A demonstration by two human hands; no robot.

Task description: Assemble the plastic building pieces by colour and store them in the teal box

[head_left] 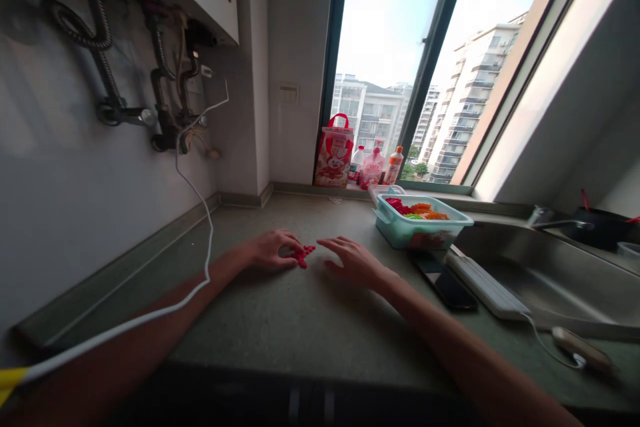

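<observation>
My left hand (270, 250) rests on the grey counter (300, 320) with its fingers curled over a small red toy piece (303, 254) that lies on the surface. My right hand (353, 260) lies flat just right of the piece, fingers stretched toward it, holding nothing. A teal plastic tub (420, 227) with red, orange and green pieces stands a short way to the right of that hand.
A dark phone (443, 280) and a white power strip (485, 287) lie right of my right arm, beside a steel sink (550, 273). A white cable (200, 213) hangs over my left arm. A red bag (334, 153) and bottles (373, 167) stand at the window.
</observation>
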